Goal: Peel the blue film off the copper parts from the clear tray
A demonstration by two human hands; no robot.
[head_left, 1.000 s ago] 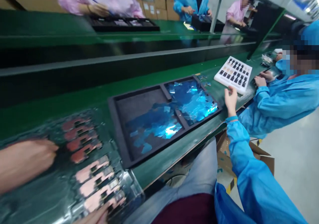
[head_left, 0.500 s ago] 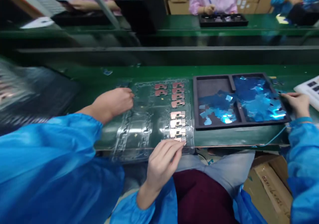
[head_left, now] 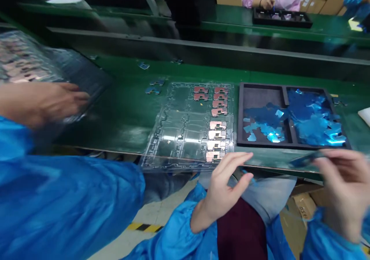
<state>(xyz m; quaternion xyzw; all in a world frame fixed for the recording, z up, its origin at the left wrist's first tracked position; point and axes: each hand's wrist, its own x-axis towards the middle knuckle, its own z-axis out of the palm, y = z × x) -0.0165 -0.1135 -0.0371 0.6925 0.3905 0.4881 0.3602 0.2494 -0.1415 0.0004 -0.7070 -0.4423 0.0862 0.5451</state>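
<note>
My left hand (head_left: 224, 187) hovers open just in front of a clear plastic blister tray (head_left: 185, 131), fingers apart and holding nothing. The tray lies on the green bench (head_left: 124, 125) with copper-coloured metal parts (head_left: 216, 135) in two columns. My right hand (head_left: 343, 187), blurred by motion, pinches a thin dark blue film strip (head_left: 306, 159) above the bench's front edge. Behind that strip sits a black foam tray (head_left: 260, 96) with blue film scraps (head_left: 312, 117) heaped in its compartments.
A co-worker's hand (head_left: 43, 102) in a blue sleeve rests on a stack of plastic trays (head_left: 23, 56) at left. Small blue-backed parts (head_left: 153, 86) lie on the bench. A raised rail (head_left: 185, 44) runs behind it. A cardboard box (head_left: 303, 208) stands below right.
My left hand has let go of the tray's copper parts and lifted toward me. My right hand has come from the black tray to the front edge with the strip. The co-worker's hand moved left.
</note>
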